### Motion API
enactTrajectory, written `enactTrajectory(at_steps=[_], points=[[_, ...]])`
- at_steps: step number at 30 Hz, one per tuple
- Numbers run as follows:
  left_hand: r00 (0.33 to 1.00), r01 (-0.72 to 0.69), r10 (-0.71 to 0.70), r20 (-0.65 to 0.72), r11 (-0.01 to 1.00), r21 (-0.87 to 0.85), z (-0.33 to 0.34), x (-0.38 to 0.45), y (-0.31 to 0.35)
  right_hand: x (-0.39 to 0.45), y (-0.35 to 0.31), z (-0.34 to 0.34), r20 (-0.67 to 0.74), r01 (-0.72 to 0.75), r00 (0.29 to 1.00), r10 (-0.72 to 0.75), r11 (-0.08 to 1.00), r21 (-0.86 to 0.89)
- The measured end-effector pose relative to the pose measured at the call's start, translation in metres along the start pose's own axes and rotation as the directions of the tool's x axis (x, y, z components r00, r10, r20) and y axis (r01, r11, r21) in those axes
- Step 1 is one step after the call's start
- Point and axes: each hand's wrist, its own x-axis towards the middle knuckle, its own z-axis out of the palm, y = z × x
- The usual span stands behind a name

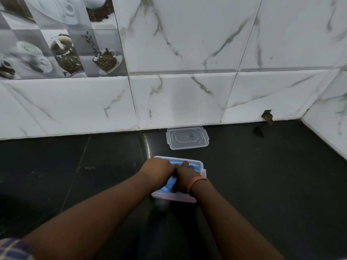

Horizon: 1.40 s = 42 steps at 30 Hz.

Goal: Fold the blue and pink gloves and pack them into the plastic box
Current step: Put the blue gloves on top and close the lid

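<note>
A clear plastic box [201,164] stands on the dark counter in the middle of the head view. Blue glove material [170,182] fills it and shows between my hands and along the far side. A pink tint shows through the box's near wall, low down. My left hand [156,170] and my right hand [185,178] lie side by side on top of the blue glove inside the box, fingers bent downward into it. Whether the fingers grip the glove or only press on it is hidden.
The box's clear lid [187,137] lies flat behind the box, close to the tiled wall [178,98]. A side wall closes the counter at the far right. The dark counter [262,175] spreads to the left and right of the box.
</note>
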Motion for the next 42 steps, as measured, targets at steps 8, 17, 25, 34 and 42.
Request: enactTrajectory(at_steps=[8,17,25,34,42], points=[[0.985,0.130,-0.120,0.126,0.989,-0.070,0.021,0.019,-0.003,0.011,0.009,-0.016,-0.075,0.054,0.996,-0.049,0.997,0.059],[0.983,0.145,-0.126,0.135,0.979,-0.142,0.029,0.038,-0.009,0.023,0.006,-0.012,0.017,0.084,0.996,-0.083,0.991,-0.101],[0.936,0.180,-0.260,-0.238,0.933,-0.313,-0.008,0.047,-0.032,0.074,0.028,-0.094,-0.237,-0.009,0.965,0.111,0.920,0.392],[0.842,0.310,-0.497,-0.212,0.765,-0.564,0.030,0.048,-0.056,0.139,0.066,-0.058,-0.115,0.001,0.993,-0.016,0.991,-0.134],[0.830,0.270,-0.479,-0.285,0.794,-0.545,0.046,0.053,-0.047,0.140,0.045,-0.081,-0.309,0.113,0.935,-0.174,0.972,-0.207]])
